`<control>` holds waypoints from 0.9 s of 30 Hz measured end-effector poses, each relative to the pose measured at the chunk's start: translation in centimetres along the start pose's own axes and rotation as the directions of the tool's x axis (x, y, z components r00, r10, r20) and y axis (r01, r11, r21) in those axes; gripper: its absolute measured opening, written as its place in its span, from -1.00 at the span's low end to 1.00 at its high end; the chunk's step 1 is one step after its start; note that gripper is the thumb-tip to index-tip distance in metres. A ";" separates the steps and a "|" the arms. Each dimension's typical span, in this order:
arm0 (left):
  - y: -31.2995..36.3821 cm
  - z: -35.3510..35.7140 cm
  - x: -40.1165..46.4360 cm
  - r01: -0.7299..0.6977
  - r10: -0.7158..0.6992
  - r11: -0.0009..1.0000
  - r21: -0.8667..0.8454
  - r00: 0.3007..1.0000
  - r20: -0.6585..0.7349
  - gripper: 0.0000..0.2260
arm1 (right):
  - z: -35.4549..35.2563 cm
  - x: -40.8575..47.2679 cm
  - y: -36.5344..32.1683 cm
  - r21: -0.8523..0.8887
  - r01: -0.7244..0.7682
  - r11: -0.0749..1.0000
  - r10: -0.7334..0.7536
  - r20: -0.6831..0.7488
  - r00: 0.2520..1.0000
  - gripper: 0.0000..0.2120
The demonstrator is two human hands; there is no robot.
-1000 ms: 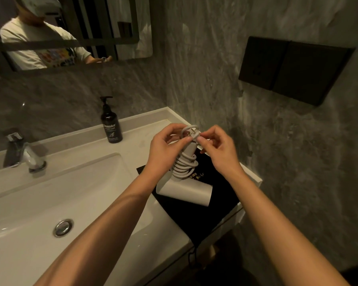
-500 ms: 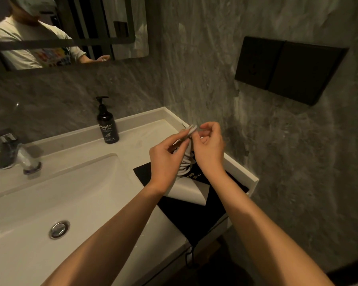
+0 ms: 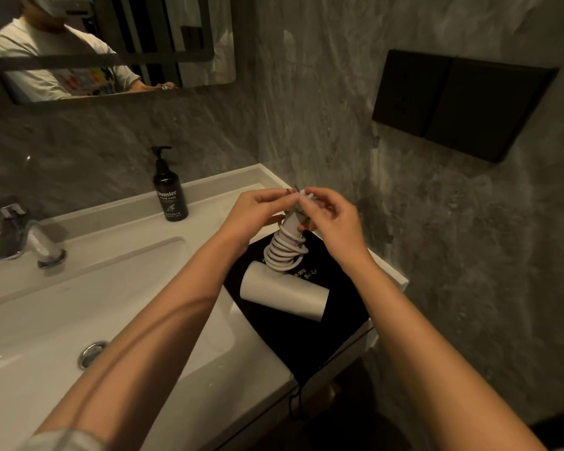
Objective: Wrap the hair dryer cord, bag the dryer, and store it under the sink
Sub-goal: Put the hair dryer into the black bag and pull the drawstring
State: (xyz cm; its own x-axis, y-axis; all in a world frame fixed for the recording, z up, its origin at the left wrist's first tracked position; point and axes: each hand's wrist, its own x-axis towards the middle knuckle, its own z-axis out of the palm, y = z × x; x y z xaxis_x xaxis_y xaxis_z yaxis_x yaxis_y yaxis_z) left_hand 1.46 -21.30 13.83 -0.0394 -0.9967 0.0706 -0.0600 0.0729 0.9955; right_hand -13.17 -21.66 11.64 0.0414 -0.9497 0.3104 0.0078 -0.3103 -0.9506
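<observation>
Nearly wrapped: plug point(image 3: 298, 193) pinched between left grip point(image 3: 258, 211) and right grip point(image 3: 331, 219)
Below, cord point(image 3: 284, 252) coiled round hair dryer point(image 3: 284, 292) handle, resting on black bag point(image 3: 323, 320), ready for bagging

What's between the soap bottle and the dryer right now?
In the head view, the left hand and its wrist cross that stretch, above bare white counter. Nothing else stands between the soap bottle and the dryer.

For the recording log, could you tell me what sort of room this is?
Most likely a bathroom, perhaps a hotel's: a white sink with a chrome faucet, a pump bottle of hand wash, and a wall mirror above.
</observation>
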 end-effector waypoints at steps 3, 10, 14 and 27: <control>0.0 0.1 0.5 -0.049 0.049 0.999 0.005 0.999 -0.018 -0.89 | 0.4 0.2 0.3 -0.123 0.006 0.992 -0.015 -0.077 0.997 -0.81; -1.5 0.5 0.8 -0.140 0.143 0.989 0.056 0.988 -0.062 -0.85 | 1.0 -0.4 0.8 -0.307 0.052 0.950 -0.118 -0.202 0.972 -0.76; -2.0 1.4 0.9 -0.167 0.177 0.975 0.146 0.982 -0.064 -0.86 | 0.3 -0.5 1.1 -0.250 -0.012 0.968 -0.026 -0.149 0.989 -0.74; -2.0 1.3 0.6 -0.178 0.199 0.974 0.142 0.968 -0.155 -0.84 | 1.3 -1.2 1.5 -0.191 -0.048 0.980 0.040 -0.046 0.998 -0.59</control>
State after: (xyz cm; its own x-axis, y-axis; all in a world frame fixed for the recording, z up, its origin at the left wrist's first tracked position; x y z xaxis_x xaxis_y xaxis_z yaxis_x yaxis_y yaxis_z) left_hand 0.30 -22.03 11.81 0.1045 -0.9553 0.2766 -0.1935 0.2533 0.9478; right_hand -11.95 -20.94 9.84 -0.0043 -0.9621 0.2725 -0.1849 -0.2671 -0.9458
